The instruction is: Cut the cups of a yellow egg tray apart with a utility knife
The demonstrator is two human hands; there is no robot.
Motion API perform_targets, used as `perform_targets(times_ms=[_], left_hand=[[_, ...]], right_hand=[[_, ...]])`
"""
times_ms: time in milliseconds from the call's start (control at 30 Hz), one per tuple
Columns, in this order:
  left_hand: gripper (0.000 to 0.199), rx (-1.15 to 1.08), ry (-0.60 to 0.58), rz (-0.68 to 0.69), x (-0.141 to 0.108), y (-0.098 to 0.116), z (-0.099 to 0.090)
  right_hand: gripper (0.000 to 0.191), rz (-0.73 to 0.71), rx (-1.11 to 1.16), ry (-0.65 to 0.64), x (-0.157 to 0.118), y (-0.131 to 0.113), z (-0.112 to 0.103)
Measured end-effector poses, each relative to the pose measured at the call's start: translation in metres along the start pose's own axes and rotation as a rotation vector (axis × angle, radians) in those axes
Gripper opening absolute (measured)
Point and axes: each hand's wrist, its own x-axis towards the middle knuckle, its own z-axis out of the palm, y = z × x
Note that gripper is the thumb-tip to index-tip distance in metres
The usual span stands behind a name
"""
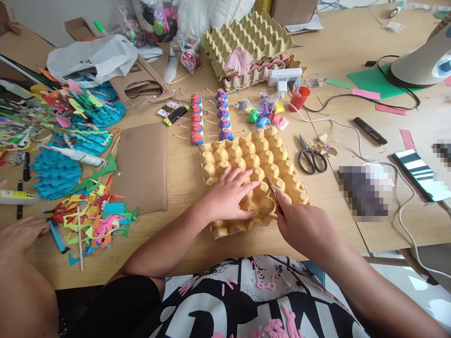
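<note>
Your left hand (229,195) presses flat on the egg tray (253,159); beside it, your right hand (303,225) grips a blade (275,195), its cut barely begun.

Bright, even daylight; bowed edges

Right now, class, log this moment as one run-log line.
left hand: flat on egg tray | right hand: grips cutting tool, tip on tray | scissors: right of tray | another person's hand: far left

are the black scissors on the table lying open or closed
Closed. The scissors lie flat on the table right of the egg tray, blades together in one point, handles side by side.
</note>
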Motion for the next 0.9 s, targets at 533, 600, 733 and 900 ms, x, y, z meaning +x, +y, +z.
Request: perform_targets(times_ms=[533,600,733,900], left_hand=[[0.103,0.075,-0.022,-0.051,0.003,0.017,-0.002],[0.103,0.073,-0.029,-0.056,0.003,0.018,-0.002],[0.107,0.048,-0.046,-0.031,-0.002,0.017,-0.010],[0.074,0.056,0.179,-0.023,-0.012,-0.013,-0.044]], right_hand=[[0.075,-0.005,0.016,-0.086,-0.001,0.001,0.000],[0.075,-0.012,0.016,-0.095,-0.001,0.001,0.000],[0.074,-0.009,0.016,-0.095,0.000,0.001,-0.001],[0.073,-0.018,0.020,-0.085,-0.002,0.002,-0.003]])
